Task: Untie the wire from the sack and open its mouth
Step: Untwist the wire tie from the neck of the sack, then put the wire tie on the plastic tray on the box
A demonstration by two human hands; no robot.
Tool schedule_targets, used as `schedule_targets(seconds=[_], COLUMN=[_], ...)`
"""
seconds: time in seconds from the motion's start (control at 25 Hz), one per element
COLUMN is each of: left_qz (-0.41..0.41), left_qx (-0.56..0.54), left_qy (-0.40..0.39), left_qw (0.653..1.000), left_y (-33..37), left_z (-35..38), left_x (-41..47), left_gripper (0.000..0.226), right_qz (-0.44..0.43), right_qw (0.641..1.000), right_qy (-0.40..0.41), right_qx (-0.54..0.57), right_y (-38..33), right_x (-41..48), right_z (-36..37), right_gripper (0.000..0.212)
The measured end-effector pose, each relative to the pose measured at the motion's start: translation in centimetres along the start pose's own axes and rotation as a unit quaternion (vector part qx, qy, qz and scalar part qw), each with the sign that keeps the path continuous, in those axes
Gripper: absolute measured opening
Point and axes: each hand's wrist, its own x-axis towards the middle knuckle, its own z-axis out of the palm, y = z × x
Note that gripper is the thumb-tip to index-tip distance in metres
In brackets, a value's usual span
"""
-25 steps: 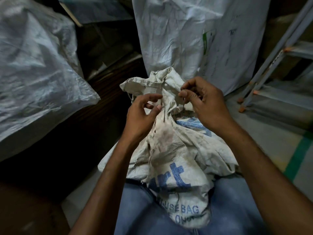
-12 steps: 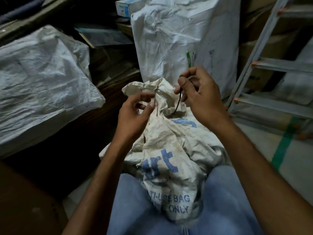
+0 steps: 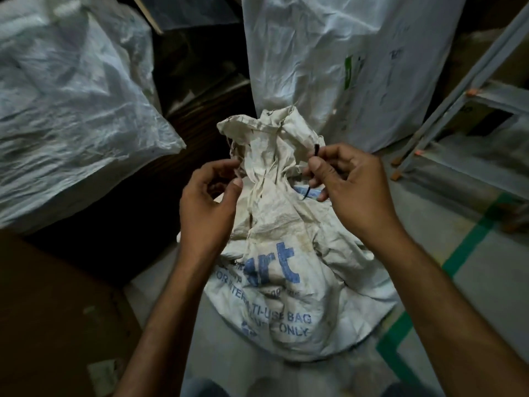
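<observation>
Pretty cramped spot: a big white woven bag [image 3: 329, 61] stands right behind the sack [image 3: 274, 253], another bulging white bag [image 3: 65, 104] lies on the left, a cardboard box [image 3: 51, 310] sits at lower left and a metal stepladder [image 3: 458, 90] is off to the right by a green tape line [image 3: 469, 247] on the floor. Nothing blocks either hand. The grubby sack with blue print stands on the floor just in front of the person, its neck crumpled upward and its mouth bunched up, not spread. The right hand [image 3: 349, 184] has the black wire [image 3: 315, 151] pinched between thumb and forefinger, with a short end poking up above the thumb and the lower end dangling loose over the fabric. The left hand [image 3: 209, 202] is curled, its thumb and forefinger nipping a fold at the left edge of the neck.
</observation>
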Motion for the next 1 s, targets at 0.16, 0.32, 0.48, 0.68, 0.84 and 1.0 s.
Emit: schedule_targets(seconds=[0.16, 0.32, 0.48, 0.68, 0.84, 1.0], left_qz=[-0.043, -0.046, -0.045, -0.036, -0.039, -0.044], left_qx=[0.003, 0.002, 0.029, 0.057, 0.064, 0.072], left_qy=[0.008, 0.023, 0.032, 0.08, 0.107, 0.121], left_qw=[0.999, 0.999, 0.998, 0.995, 0.991, 0.989], left_y=[6.7, 15.3, 22.4, 28.4, 29.8, 28.6], left_z=[-3.2, -7.5, -12.7, -21.1, -28.9, -38.0], left_x=[-1.8, -4.1, -5.7, -7.7, -8.7, -9.3], left_gripper=[0.023, 0.024, 0.025, 0.025, 0.025, 0.025], right_qz=[0.039, 0.052, 0.054, 0.045, 0.064, 0.073], right_qw=[0.998, 0.996, 0.994, 0.984, 0.986, 0.988], right_qy=[-0.024, -0.047, -0.085, -0.109, -0.126, -0.126], right_qx=[-0.033, -0.047, -0.05, -0.132, -0.089, -0.056], right_y=[-6.8, -15.6, -24.3, -32.8, -37.2, -40.0], right_x=[-2.1, -4.7, -7.0, -10.5, -13.2, -15.6], right_z=[-0.5, -0.6, -0.4, 2.7, 8.8, 17.6], right_gripper=[0.01, 0.007, 0.018, 0.02, 0.018, 0.02])
